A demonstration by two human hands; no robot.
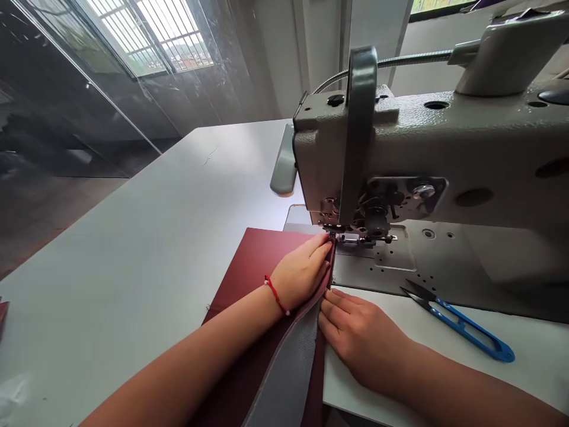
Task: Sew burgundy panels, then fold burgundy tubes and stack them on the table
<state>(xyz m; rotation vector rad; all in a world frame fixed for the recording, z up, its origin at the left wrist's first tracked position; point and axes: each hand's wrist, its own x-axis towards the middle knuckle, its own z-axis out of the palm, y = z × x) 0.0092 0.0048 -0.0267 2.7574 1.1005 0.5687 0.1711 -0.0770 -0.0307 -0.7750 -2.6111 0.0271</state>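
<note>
A maroon leather-like sheet (pixel 255 258) lies under the needle area of a sewing machine (pixel 413 154). Its near edge is folded up, showing a grey woven backing (pixel 291 365). My left hand (pixel 300 273), with a red string bracelet at the wrist, rests flat on the sheet, fingers stretched toward the presser foot (pixel 332 235). On the other side of the fold, my right hand (pixel 355 332) pinches the sheet's right edge between thumb and fingers, just in front of the machine bed. The needle itself is too small and shadowed to make out.
Blue-handled thread snips (pixel 466 329) lie to the right of my right hand, their blades over the metal machine bed (pixel 448 261). A grey-green lamp-like piece (pixel 284 163) stands left of the machine head. The white table (pixel 146 237) stretches left.
</note>
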